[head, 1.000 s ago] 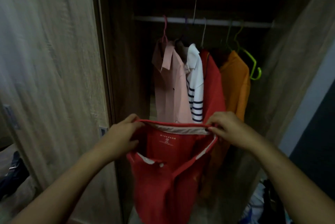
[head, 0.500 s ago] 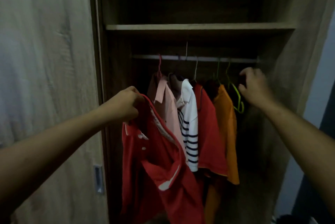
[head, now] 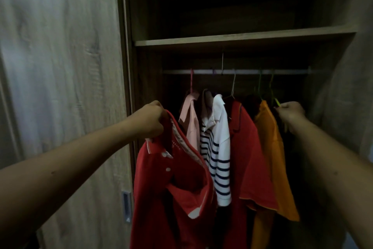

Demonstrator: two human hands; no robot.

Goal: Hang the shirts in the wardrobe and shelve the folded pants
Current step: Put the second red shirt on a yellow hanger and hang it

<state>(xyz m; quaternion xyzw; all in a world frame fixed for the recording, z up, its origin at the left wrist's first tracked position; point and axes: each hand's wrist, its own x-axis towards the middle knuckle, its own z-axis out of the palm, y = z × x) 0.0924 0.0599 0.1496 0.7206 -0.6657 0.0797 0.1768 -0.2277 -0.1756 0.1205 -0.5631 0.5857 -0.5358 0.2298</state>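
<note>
So the left hand (head: 150,120) had its fingers curled tight around the collar of the red polo shirt (head: 171,188). The polo dangled straight down from that grip, buttons facing out, not on any hanger. Below and to the left of those fingers was the wardrobe door (head: 60,87) with its little recessed handle (head: 126,206).

The right hand (head: 290,114) was out at about the same height, fingers bunched together and pinching the tip of a green hanger (head: 277,102). It was pretty dark there, so I couldn't tell how much of the hanger was actually in the grip.

Between the two sets of fingers, a bit further in, four shirts were already hung. From the left-hand side they ran pink shirt (head: 190,123), striped white shirt (head: 220,147), another red shirt (head: 250,158), then the orange shirt (head: 272,147) just beside the right fingertips.

Above both hands was the rail (head: 242,71) with the hanger hooks over it, and higher still a wooden shelf (head: 242,36), too dark to see into.
</note>
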